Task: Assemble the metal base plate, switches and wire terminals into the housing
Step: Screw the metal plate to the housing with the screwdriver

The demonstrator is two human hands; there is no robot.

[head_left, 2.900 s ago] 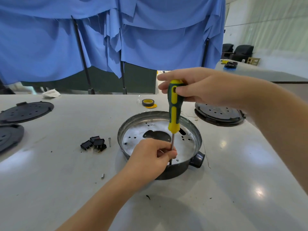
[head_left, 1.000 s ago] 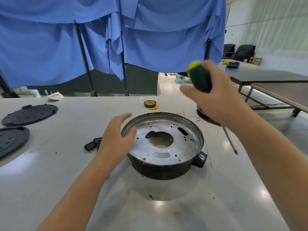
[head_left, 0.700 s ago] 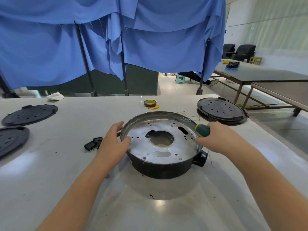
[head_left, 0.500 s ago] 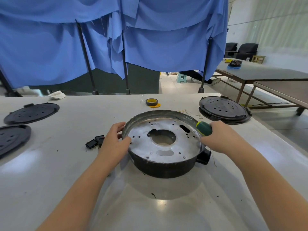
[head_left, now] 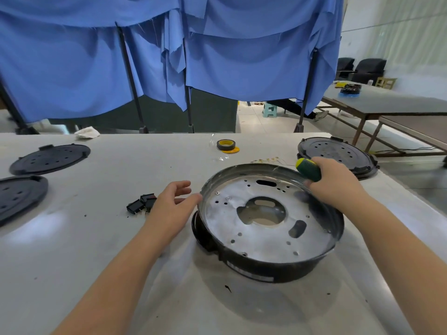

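Observation:
The round black housing (head_left: 271, 269) lies on the table with the silver metal base plate (head_left: 263, 240) seated inside it, holes and a central cut-out showing. My left hand (head_left: 173, 209) touches the housing's left rim with its fingertips, fingers relaxed. My right hand (head_left: 335, 183) rests on the far right rim and grips the green-and-yellow screwdriver (head_left: 308, 169); its shaft is hidden. Several black switches (head_left: 141, 204) lie just left of my left hand. Thin wire terminals (head_left: 268, 160) lie behind the housing.
Two black perforated lids (head_left: 49, 158) (head_left: 17, 197) lie at the far left, another lid (head_left: 337, 153) at the back right. A roll of tape (head_left: 226, 145) sits at the back centre. The table's right edge (head_left: 416, 204) runs close to the housing.
The housing has been turned on the table, so its side spout went from the front right to the left. My right hand still grips the screwdriver; my left hand's fingers have loosened.

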